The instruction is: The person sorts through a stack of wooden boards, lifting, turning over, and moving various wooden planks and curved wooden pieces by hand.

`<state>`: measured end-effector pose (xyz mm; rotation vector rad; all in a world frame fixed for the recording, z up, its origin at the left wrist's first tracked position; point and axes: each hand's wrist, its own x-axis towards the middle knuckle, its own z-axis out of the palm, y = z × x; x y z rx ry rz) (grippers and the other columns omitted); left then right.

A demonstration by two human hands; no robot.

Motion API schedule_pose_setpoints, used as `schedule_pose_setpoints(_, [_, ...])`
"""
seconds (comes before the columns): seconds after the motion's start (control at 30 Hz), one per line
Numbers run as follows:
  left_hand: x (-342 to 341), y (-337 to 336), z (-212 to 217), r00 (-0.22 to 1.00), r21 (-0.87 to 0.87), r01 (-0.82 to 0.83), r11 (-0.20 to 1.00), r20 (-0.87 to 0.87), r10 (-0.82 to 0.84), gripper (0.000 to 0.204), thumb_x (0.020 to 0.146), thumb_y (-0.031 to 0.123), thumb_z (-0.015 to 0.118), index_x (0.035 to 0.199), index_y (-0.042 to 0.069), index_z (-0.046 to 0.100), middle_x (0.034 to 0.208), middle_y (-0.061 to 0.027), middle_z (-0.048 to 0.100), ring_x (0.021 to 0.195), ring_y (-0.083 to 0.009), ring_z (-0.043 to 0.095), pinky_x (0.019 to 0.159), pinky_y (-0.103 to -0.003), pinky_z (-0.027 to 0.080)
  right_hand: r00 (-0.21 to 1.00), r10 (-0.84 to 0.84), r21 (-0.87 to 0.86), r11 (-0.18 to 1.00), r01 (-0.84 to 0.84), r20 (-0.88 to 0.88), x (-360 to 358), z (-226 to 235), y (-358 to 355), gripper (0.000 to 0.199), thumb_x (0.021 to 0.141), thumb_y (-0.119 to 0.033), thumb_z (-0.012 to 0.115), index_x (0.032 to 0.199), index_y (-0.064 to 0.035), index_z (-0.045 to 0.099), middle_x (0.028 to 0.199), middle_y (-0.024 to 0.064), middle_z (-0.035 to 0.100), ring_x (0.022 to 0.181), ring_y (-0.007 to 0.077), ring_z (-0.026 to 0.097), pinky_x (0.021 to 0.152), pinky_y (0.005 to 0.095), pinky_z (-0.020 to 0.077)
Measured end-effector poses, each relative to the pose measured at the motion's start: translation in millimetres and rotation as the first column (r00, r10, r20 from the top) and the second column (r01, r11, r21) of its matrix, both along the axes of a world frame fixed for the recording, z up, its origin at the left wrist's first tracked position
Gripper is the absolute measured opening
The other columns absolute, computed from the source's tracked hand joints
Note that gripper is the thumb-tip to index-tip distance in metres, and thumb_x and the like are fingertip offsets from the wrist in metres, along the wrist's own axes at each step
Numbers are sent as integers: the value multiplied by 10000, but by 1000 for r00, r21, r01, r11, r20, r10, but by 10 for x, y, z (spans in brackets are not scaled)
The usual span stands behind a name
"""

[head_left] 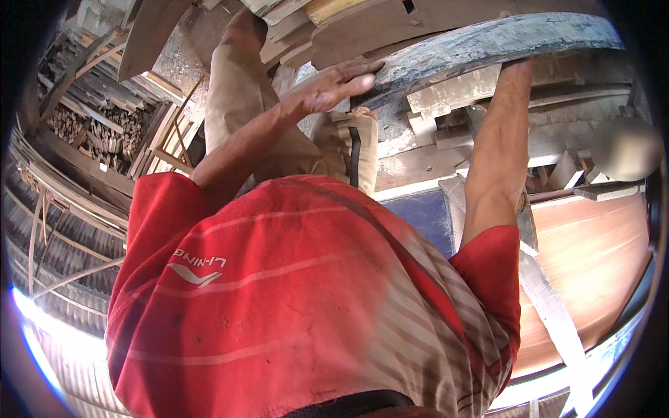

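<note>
A long, worn blue-grey plank (pixel 488 42) curves across the top of the view. My left hand (pixel 341 80) lies on its left end, fingers stretched along the edge and thumb underneath. My right hand (pixel 517 68) reaches up to the plank's lower edge further right. Its fingers are hidden behind the wood, and only the wrist and the heel of the hand show. Both arms are stretched out from my red striped shirt (pixel 293 299). My leg in khaki shorts (pixel 237 90) stands below the plank.
Pale wood blocks and offcuts (pixel 453 97) lie under the plank. Stacked timber and sticks (pixel 97 104) fill the upper left. A brown board (pixel 592 258) and a dark blue panel (pixel 421 216) lie at the right. Corrugated sheet (pixel 63 251) runs along the left.
</note>
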<state>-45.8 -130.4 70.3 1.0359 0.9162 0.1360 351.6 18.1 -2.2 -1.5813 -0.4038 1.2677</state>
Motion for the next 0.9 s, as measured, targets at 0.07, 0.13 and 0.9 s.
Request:
schedule_pose_setpoints(0.07, [-129, -52, 263, 1000, 248, 9, 969, 4, -11, 899, 804, 542, 749, 1500, 99, 393, 1469, -218, 447, 1361, -341, 434, 1117, -404, 361, 1000, 15, 6, 1000, -15, 13, 136, -4, 97, 574, 1009, -421, 472, 1447, -68, 358, 1297, 184, 500, 1071, 301, 590, 932, 429, 547])
schedule_pose_setpoints(0.13, [-190, 76, 660, 1000, 418, 20, 908, -18, -14, 885, 794, 455, 783, 1504, 128, 368, 1516, -181, 389, 1397, -371, 377, 1132, -474, 349, 992, -83, -27, 996, 80, -95, 289, -6, 269, 455, 982, -428, 518, 1246, -59, 492, 1162, 154, 567, 965, 302, 582, 881, 478, 542])
schedule_pose_setpoints(0.9, [-505, 255, 470, 817, 111, -490, 865, -287, 500, 405, 952, 278, 632, 1221, -10, 539, 966, -174, 700, 767, -235, 723, 699, -362, 561, 989, -104, -367, 920, 137, 108, -1120, 576, 540, 833, 962, -720, 193, 1555, -137, 238, 1614, 96, 223, 1469, 333, 219, 1194, 538, 169])
